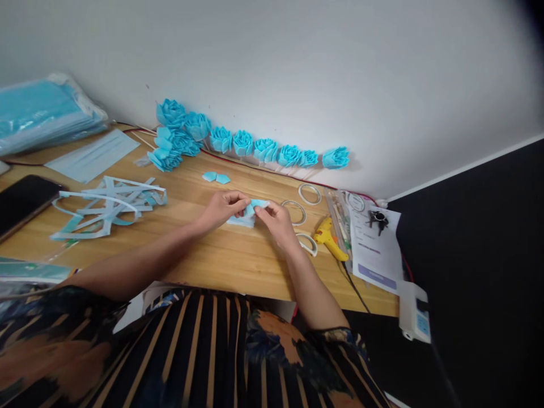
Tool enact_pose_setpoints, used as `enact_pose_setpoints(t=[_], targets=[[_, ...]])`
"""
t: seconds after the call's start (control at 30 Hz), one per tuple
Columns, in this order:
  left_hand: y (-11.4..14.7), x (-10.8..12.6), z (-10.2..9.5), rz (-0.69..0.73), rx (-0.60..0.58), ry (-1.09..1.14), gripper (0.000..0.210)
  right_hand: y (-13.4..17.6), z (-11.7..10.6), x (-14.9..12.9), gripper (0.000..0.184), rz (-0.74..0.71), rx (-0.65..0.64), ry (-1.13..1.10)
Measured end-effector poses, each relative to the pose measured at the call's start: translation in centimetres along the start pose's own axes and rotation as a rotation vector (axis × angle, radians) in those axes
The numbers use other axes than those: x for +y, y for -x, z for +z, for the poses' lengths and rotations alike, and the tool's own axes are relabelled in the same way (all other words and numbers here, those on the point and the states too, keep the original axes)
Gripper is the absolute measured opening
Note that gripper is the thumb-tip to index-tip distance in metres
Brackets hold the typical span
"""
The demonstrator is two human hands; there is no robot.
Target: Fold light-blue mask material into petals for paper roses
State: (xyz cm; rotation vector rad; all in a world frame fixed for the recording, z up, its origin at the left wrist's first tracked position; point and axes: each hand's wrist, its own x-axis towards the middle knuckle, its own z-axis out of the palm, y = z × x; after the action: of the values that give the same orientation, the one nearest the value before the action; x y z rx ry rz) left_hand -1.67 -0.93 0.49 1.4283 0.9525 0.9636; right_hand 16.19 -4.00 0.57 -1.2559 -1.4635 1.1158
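Note:
Both hands meet over the middle of the wooden table (204, 255). Between them is a small blue fabric petal (256, 204). My left hand (225, 209) pinches its left side with thumb and forefinger. On its right side, the fingers of my right hand (275, 220) are closed around it. Under the hands lies a small stack of pale blue fabric pieces (241, 221), partly covered by the fingers. Just beyond, two blue petals (216, 177) rest on the wood.
Blue fabric flowers (266, 150) line the wall. Leftward are cut strips (106, 207), a flat mask sheet (96, 154), a phone (25, 201) and a bag of masks (42, 113). Rightward are tape rolls (310, 194), a yellow glue gun (329, 238), papers (374, 249) and keys (378, 219).

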Motion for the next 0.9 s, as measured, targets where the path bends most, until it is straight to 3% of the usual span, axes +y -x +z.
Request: enact_pose_setpoints(t=[0.13, 0.3, 0.43, 0.7, 0.9], targets=[[-0.14, -0.33, 0.12, -0.047, -0.093, 0.029, 0.024, -0.19, -0.15, -0.19, 0.028, -0.025, 0.110, -0.005], [-0.17, -0.57, 0.04, -0.051, -0.171, 0.006, 0.020, -0.08, -0.22, -0.53, 0.025, -0.051, 0.123, 0.055], [-0.18, -0.55, 0.00, -0.047, -0.162, -0.016, 0.023, 0.00, -0.16, -0.52, 0.026, -0.094, 0.098, 0.132], [-0.21, 0.03, -0.18, -0.047, -0.068, 0.019, 0.026, 0.29, -0.43, -0.97, 0.021, -0.186, 0.125, 0.038], [-0.32, -0.10, -0.32, -0.044, -0.064, 0.052, 0.027, 0.23, -0.15, -0.64, 0.021, -0.323, 0.089, 0.258]])
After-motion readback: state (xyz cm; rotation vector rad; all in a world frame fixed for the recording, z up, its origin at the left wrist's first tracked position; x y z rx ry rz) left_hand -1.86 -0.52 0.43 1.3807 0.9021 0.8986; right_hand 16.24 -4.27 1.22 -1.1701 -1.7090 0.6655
